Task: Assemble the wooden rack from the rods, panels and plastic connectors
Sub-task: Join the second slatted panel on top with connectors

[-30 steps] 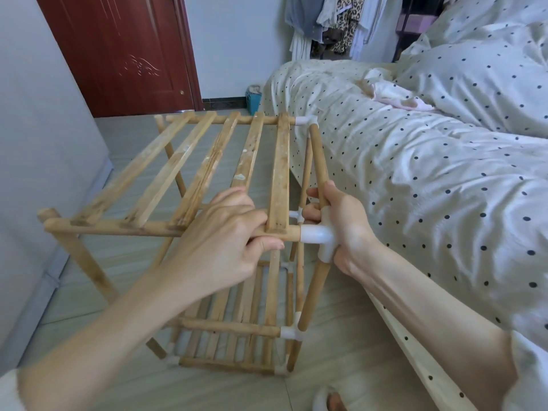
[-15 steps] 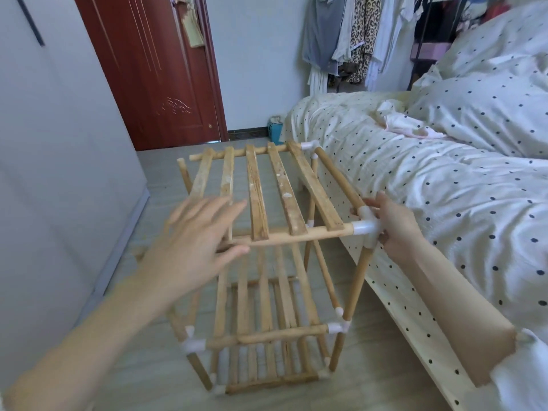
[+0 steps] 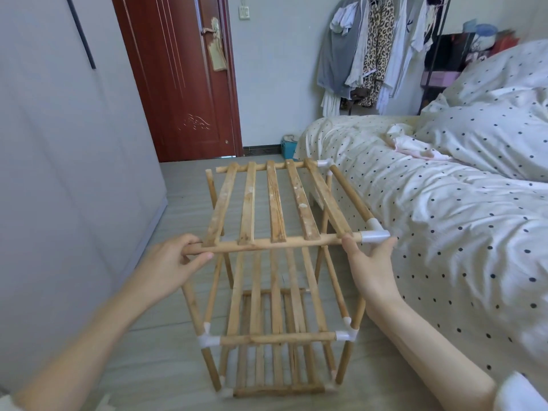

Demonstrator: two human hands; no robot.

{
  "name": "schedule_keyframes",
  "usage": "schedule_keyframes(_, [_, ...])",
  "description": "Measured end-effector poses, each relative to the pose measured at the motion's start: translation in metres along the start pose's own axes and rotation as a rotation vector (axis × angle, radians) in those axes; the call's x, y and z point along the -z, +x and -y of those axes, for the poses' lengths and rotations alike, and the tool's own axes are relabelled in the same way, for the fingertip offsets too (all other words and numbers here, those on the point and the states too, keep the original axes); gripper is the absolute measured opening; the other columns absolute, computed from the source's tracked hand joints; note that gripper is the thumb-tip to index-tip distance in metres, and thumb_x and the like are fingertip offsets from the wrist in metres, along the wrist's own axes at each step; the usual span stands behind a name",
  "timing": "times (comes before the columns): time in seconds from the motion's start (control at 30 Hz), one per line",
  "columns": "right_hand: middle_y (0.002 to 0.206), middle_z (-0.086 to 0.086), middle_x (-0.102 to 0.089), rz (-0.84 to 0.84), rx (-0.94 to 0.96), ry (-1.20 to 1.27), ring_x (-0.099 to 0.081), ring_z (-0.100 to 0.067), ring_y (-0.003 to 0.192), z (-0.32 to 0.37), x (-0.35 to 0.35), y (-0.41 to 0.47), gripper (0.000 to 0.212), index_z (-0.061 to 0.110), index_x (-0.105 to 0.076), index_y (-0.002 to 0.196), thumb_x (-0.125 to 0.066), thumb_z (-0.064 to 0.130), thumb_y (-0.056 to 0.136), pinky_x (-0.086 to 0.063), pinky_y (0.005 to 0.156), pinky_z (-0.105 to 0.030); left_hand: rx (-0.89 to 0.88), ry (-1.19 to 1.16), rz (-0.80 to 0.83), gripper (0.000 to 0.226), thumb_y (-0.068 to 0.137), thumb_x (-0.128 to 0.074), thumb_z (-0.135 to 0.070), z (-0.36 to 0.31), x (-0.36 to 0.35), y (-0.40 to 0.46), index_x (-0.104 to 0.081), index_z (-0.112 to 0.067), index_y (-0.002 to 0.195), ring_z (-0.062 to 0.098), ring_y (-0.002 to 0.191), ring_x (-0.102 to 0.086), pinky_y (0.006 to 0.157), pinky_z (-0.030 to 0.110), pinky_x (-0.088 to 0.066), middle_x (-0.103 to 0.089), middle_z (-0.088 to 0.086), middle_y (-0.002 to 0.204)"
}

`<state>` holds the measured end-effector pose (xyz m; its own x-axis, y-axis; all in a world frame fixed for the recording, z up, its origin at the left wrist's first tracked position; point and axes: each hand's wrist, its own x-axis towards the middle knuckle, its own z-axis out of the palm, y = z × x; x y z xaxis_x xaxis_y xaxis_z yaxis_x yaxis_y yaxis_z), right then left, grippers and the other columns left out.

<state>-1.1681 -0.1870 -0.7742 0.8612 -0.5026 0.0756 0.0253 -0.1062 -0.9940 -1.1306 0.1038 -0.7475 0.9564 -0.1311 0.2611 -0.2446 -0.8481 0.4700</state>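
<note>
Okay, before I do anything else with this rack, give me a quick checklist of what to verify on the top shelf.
1. Near right corner: white connector joins front rod and side rod: ok.
2. Near left corner: rod end bare, no connector, held in left hand: not ok.
3. Far left corner: post stands free of the back rod, no connector: not ok.
4. Far right connector fitted: ok.
5. Right hand under the near right corner, grip: cannot tell.
6. Middle shelf connectors present: ok.
</note>
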Motion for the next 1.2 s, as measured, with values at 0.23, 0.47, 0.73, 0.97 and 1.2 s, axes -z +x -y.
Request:
schedule_keyframes(0.23, [0.154,-0.008,-0.022,0.148,-0.208,-0.121,-0.024,-0.03,0.14,0.025,0.006,0.072,0.063,0.005,-0.017,0.149,-0.038,0.039,0.099,-0.026,0.111,-0.044,-0.177,-0.185,0.346,0.023,0.091,-0.057,-0.028,-0.056,-0.003,-0.023,-0.059,-0.033,0.114,0.005,0.096,-0.064,0.092,0.028,-0.048,-0.067,-0.015,0.089])
schedule_keyframes(0.47, [0.114,-0.008,-0.059,0.322,-0.146,-0.159,-0.056,-0.026,0.105,0.038,-0.026,0.046,0.04,0.009,-0.054,0.126,-0.044,0.034,0.096,-0.047,0.093,-0.044,-0.334,-0.069,0.329,0.034,0.094,-0.047,-0.039,-0.075,0.001,-0.018,-0.052,-0.035,0.128,-0.01,0.116,-0.043,0.105,0.02,-0.033,-0.051,-0.025,0.124])
schedule_keyframes(0.73, [0.14,-0.012,-0.046,0.251,0.093,-0.433,-0.043,-0.028,0.128,0.015,-0.017,0.038,0.056,0.009,-0.028,0.145,-0.051,0.024,0.096,-0.033,0.104,-0.037,0.055,0.163,-0.246,0.045,0.093,-0.05,-0.026,0.025,0.035,0.002,-0.046,-0.008,0.133,0.034,0.128,-0.041,0.107,0.046,-0.03,-0.049,0.015,0.134])
schedule_keyframes(0.97, [0.099,-0.015,-0.057,0.058,0.092,-0.49,-0.055,-0.036,0.095,0.004,-0.026,0.048,0.024,0.004,-0.045,0.115,-0.042,0.019,0.097,-0.04,0.077,-0.037,0.234,-0.266,0.007,0.047,0.096,-0.047,-0.026,0.008,0.021,-0.026,-0.031,-0.015,0.139,0.012,0.082,-0.065,0.079,0.025,-0.045,-0.067,-0.002,0.09])
schedule_keyframes(1.2, [0.14,-0.003,-0.035,0.016,0.073,-0.279,-0.049,-0.032,0.112,0.003,-0.037,0.033,0.042,0.019,-0.031,0.132,-0.045,0.016,0.094,-0.042,0.093,-0.044,0.378,-0.808,0.114,0.027,0.093,-0.052,-0.022,-0.043,0.034,-0.07,-0.05,-0.018,0.12,0.017,0.076,-0.071,0.062,0.022,-0.057,-0.072,0.013,0.089])
